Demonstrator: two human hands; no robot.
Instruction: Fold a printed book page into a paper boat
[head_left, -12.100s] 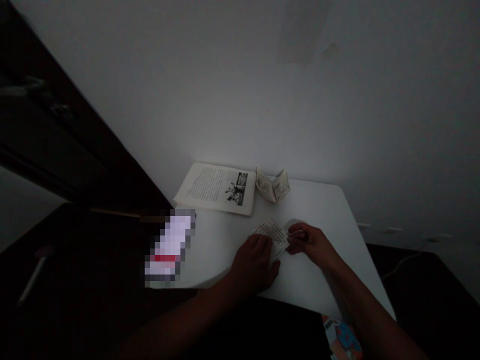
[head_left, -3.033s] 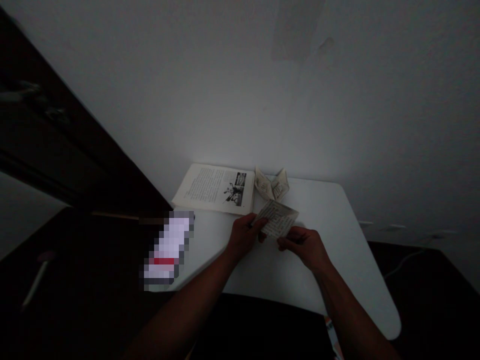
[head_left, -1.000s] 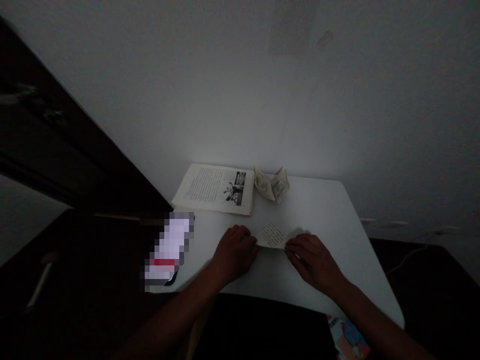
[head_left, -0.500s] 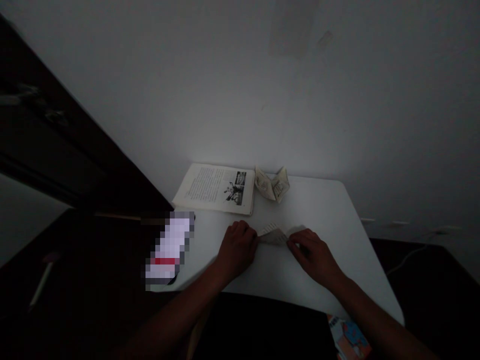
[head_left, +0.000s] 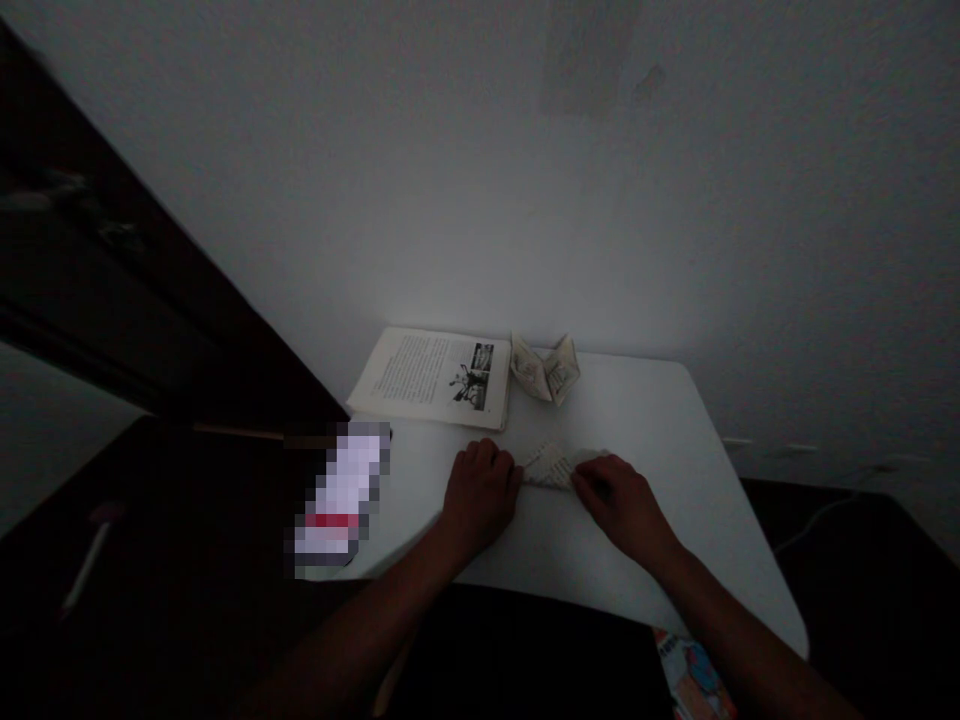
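Note:
Between my two hands is a small folded piece of printed paper [head_left: 549,467], low over the white table or on it; I cannot tell which. My left hand [head_left: 481,495] is closed at the paper's left end, its fingertips mostly hidden behind the knuckles. At the right end, my right hand [head_left: 616,500] pinches the paper between thumb and fingers. Beyond them stands a folded paper shape [head_left: 546,370] with raised points, made of similar printed paper. It sits beside the right edge of an open book [head_left: 427,378] showing text and a dark picture.
A blurred-out phone [head_left: 343,495] lies at the left edge of the white table [head_left: 720,560]. The table's back edge meets a grey wall [head_left: 450,180]. A dark door [head_left: 150,270] stands at left. A colourful printed item [head_left: 694,675] shows below the front edge.
The paper between my hands has turned from a tilted, partly raised form to a flatter one with its printed face showing. Both hands have shifted only slightly.

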